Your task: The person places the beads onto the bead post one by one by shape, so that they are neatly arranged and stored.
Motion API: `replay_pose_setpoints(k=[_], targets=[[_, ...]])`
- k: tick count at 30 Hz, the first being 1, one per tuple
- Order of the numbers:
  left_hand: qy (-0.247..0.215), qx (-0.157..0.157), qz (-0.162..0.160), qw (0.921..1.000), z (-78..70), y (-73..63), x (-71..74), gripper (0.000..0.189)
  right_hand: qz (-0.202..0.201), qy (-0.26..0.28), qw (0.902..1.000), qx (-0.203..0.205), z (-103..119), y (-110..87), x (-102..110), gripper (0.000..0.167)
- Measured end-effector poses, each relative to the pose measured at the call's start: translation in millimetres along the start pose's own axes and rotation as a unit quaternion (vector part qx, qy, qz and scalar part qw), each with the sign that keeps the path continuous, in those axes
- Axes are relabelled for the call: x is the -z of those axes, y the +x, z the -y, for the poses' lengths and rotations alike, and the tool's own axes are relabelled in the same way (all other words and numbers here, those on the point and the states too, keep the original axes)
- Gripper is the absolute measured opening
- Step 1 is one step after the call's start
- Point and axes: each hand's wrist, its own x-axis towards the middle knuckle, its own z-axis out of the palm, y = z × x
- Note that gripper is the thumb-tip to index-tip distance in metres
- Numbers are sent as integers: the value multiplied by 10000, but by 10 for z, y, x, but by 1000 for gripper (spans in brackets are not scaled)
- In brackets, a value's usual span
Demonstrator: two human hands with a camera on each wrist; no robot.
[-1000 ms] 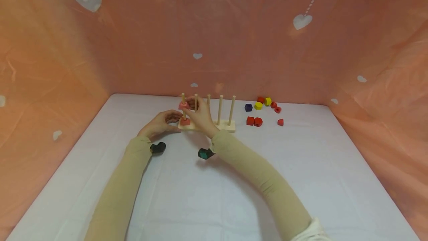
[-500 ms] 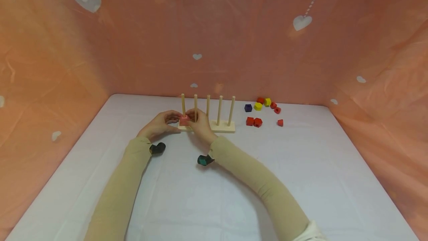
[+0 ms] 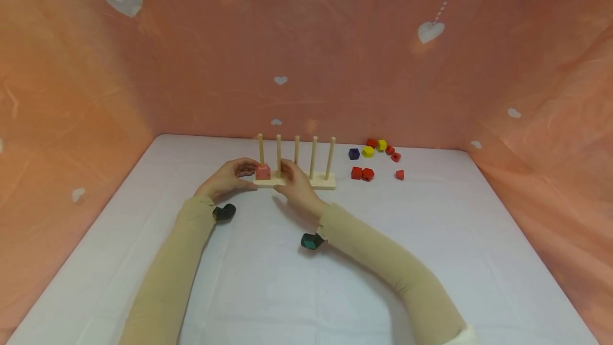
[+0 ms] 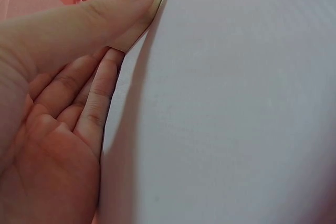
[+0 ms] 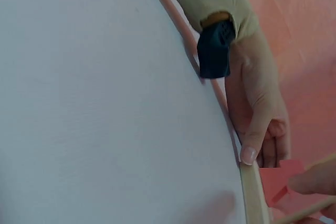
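A pale wooden peg board (image 3: 325,181) with several upright pegs stands toward the back of the white table. Two pinkish-red blocks (image 3: 263,173) sit stacked low on its leftmost peg. My left hand (image 3: 225,180) grips the board's left end, its thumb (image 4: 121,6) on the front edge and the other fingers round behind. The right hand (image 3: 300,188) is just right of the stack, beside the second peg, thumb and fingers parted with nothing between them. In the right wrist view, a right fingertip (image 5: 310,182) overlaps the blocks (image 5: 272,182).
Right of the board lie loose red blocks (image 3: 356,173), yellow blocks (image 3: 368,152) and a dark blue block (image 3: 354,154). One small red piece (image 3: 399,174) lies apart at the far right. An orange-pink curtain (image 3: 306,68) hangs behind the table.
My right hand has brought the upper red block down the leftmost peg onto the lower one, let go, and drawn back to the right. The left hand has stayed at the board's end.
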Motion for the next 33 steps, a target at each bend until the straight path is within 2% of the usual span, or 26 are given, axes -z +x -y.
replay_pose_setpoints(k=[2, 5, 10, 13, 17, 25, 33], targets=[[10, 10, -13, 10000, -2, -2, 1, 65, 158, -44, 9998, -85, -97, -31, 65, 65], [-4, 25, -33, 10000, -16, -13, 5, 64, 435, -169, 9989, -76, -81, -158, 198, 66], [2, 57, -71, 10000, -33, -41, 14, 63, 759, -381, 9962, 212, -90, -334, 485, 63], [-9, 98, -78, 9999, -35, -55, 23, 63, 713, -556, 9959, 72, -103, -424, 684, 60], [-34, 131, -64, 9999, -32, -63, 27, 64, 429, -833, 9952, -292, -131, -507, 975, 54], [-34, 130, -68, 9999, -36, -69, 43, 64, 62, -1126, 9936, -61, -204, -526, 1480, 51], [-54, 113, -14, 9999, -28, -78, 43, 64, -14, -2302, 9730, -161, -321, -417, 1765, 50]])
